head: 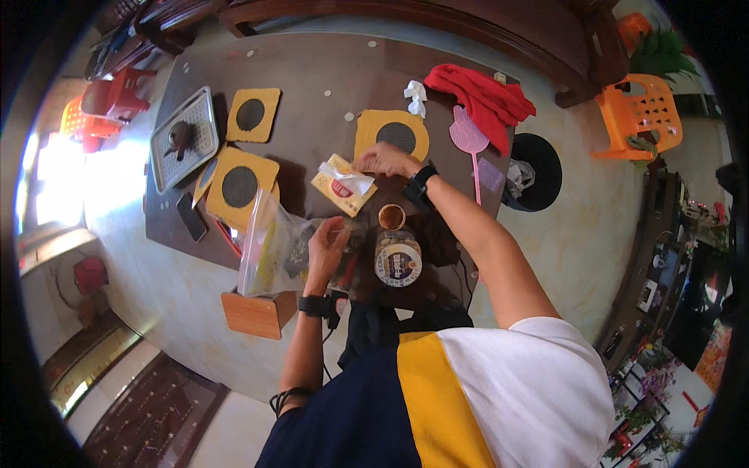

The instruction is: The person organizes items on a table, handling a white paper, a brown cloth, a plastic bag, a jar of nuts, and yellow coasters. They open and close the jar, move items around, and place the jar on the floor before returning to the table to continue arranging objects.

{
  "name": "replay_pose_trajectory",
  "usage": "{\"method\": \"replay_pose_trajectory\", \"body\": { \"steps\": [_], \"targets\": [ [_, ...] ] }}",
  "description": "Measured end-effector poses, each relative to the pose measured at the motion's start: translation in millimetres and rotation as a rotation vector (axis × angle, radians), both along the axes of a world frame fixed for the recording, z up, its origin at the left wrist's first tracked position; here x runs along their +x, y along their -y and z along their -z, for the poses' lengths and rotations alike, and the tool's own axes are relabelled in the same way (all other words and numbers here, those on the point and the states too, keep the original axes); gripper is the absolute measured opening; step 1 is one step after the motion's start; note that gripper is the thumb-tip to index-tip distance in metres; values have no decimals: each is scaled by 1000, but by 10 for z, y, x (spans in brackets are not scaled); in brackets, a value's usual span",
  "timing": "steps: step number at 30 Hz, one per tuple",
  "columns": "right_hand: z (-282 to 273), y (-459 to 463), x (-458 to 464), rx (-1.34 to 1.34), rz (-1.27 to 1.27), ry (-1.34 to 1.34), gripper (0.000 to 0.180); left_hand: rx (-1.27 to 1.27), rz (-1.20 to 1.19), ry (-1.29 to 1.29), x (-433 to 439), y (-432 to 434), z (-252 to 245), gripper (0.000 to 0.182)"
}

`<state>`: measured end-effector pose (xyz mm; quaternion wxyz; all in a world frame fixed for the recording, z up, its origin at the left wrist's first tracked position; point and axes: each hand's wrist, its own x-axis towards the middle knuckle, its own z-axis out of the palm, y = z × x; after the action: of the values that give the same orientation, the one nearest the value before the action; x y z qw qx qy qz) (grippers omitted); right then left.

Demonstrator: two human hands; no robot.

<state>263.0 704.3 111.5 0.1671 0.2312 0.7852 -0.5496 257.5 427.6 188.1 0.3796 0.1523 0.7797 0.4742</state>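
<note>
My right hand (383, 159) is bent over the right end of a yellow tissue pack (345, 196), fingertips close together. A white tissue (349, 180) sticks up from the pack's slot; whether my fingers pinch anything is hidden. My left hand (327, 248) is curled beside a clear plastic bag (275, 245) with greenish contents, and I cannot tell if it grips the bag. Between my forearms stands a clear jar with a printed lid (398, 265). Just beyond it is a small round container (392, 217), brown inside.
Yellow square pads with dark round centres (239, 187) lie on the brown table (304, 64). Left are a metal tray (202, 126) holding a dark teapot (180, 137), and a phone (191, 217). Right are a red cloth (480, 96), a pink fly swatter (468, 131) and a black bin (547, 172).
</note>
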Motion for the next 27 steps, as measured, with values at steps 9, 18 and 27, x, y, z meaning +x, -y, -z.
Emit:
{"method": "replay_pose_trajectory", "body": {
  "steps": [9, 18, 27],
  "targets": [
    [575, -1200, -38, 533, 230, 104, 53, -82, -26, -33, 5, 10, -22, 30],
    [105, -1568, 800, 411, 775, -484, 20, -19, -27, -19, -29, -77, -143, 28],
    [-27, -2374, 3022, 504, 1066, 92, 40, -42, 35, -59, 205, -299, -118, 30]
  ]
}}
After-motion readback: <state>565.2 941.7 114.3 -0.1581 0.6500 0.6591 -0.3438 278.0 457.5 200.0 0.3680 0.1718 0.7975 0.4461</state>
